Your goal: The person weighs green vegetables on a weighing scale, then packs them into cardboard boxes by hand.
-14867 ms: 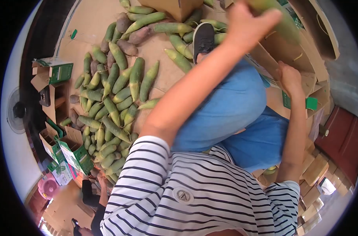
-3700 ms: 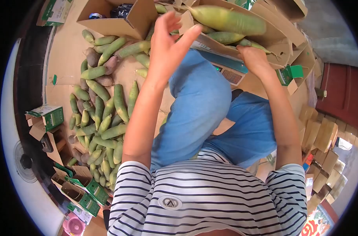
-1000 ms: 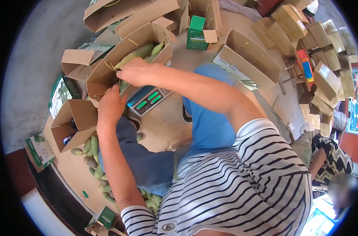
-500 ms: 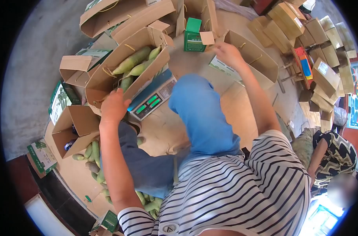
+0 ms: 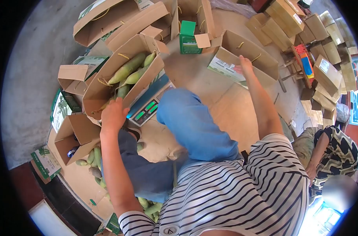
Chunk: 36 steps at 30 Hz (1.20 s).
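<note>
My left hand [image 5: 114, 114] is at the near edge of an open cardboard box [image 5: 93, 98] that holds several long green vegetables [image 5: 127, 69]; its fingers curl over the rim. That box rests on a blue-topped scale [image 5: 149, 92] with lit green displays. To the right, my right hand [image 5: 244, 67] touches the near wall of another open cardboard box [image 5: 227, 70] with yellow rope handles. The fingers of my right hand are partly spread, with nothing in them.
More open boxes [image 5: 118, 23] stand at the top left, beside a small green box [image 5: 191, 43]. Stacked cartons [image 5: 279, 27] fill the upper right. Loose green vegetables [image 5: 95, 156] lie at the left. Another person [image 5: 336, 151] is at the lower right.
My right hand has moved right and down, from the left end of the right-hand box to its near wall. My left hand remains at the filled box's edge. The view has shifted slightly.
</note>
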### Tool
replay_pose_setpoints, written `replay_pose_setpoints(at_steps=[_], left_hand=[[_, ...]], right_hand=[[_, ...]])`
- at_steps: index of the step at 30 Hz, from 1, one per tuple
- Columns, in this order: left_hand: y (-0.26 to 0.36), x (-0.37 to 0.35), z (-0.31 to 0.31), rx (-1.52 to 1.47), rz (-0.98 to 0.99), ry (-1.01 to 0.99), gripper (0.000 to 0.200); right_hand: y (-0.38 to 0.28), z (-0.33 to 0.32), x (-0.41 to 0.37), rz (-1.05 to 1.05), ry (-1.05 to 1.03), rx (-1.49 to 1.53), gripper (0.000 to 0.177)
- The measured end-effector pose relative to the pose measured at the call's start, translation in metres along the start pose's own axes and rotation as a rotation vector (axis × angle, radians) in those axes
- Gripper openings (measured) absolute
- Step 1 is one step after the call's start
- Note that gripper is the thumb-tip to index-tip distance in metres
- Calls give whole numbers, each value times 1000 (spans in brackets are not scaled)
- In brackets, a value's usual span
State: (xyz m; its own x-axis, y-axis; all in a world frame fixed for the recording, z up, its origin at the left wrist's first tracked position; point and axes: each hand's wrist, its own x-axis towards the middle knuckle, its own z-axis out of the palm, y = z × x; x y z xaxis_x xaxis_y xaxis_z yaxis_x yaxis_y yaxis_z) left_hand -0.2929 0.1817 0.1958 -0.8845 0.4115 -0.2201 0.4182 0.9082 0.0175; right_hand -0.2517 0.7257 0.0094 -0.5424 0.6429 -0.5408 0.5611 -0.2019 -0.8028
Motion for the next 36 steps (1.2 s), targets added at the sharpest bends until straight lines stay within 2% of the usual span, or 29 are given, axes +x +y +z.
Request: replay_pose_setpoints(at_steps=[2,4,6,8,10,13,17,19,21,23,26,29,31,32,33,34,35,36], left_hand=[[-2,0,0,-4,-2,7,33],[2,-1,-4,-19,-68,-74,36],[2,-1,-5,-27,-91,-102,40],[1,-3,-3,-27,-71,-81,42],[2,-4,-1,-15,-66,-62,43],[2,-3,7,14,-47,10,46],[2,-4,14,50,-71,49,47],[-2,-4,19,56,-84,56,46],[-6,-4,23,69,-81,59,41],[-10,-4,24,84,-94,47,37],[-15,-1,29,75,-82,38,32],[-23,3,35,71,-66,48,29],[-25,7,41,60,-58,51,27],[-27,9,44,51,-57,50,26],[-29,11,47,45,-51,49,25],[-31,13,49,30,-61,47,24],[-32,14,52,16,-65,42,23],[-34,16,54,2,-69,38,23]], right_hand=[[-8,-16,8,-57,42,-96,47],[-24,-32,7,-129,129,-238,36],[-30,-53,40,-333,208,-571,32],[-59,-60,43,-513,374,-873,28],[-84,-58,67,-587,469,-923,25],[-122,-44,76,-572,321,-825,25],[-109,1,109,-361,76,-849,29],[-55,28,162,-989,392,-757,26],[-43,43,179,-1177,417,-794,25],[-59,37,166,-923,152,-1030,26],[-72,31,172,-766,110,-1136,28],[-109,65,79,-1125,301,-715,30],[-134,109,6,-1250,171,-698,29],[-137,134,-19,-1447,13,-655,29],[-138,158,-55,-1248,-395,-438,29],[-147,183,-116,-1488,-428,-618,31],[-134,215,-131,-1650,-515,-665,34],[-129,231,-164,-1683,-721,-771,39]])
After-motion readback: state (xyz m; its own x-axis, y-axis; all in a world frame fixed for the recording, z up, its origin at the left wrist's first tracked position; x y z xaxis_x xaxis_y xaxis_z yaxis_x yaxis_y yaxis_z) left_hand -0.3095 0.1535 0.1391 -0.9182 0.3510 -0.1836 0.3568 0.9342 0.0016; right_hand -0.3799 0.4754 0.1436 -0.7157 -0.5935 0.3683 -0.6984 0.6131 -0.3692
